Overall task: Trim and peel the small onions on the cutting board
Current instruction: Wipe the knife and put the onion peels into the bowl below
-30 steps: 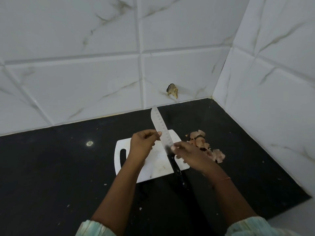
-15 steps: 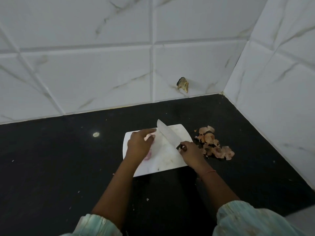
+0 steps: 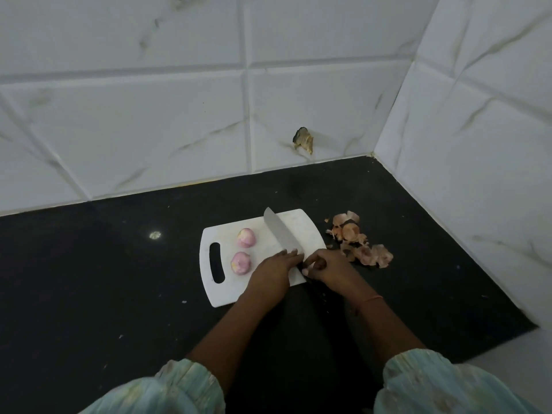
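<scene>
While the right hand curls round the knife handle, the left hand lies flat on the board, fingers straight and together beside the blade, which points up-left; two onions sit left.

Glossy marble-look wall tiles above a dark polished stone counter; white matt plastic cutting board; smooth metal knife blade; papery onion skins.
</scene>
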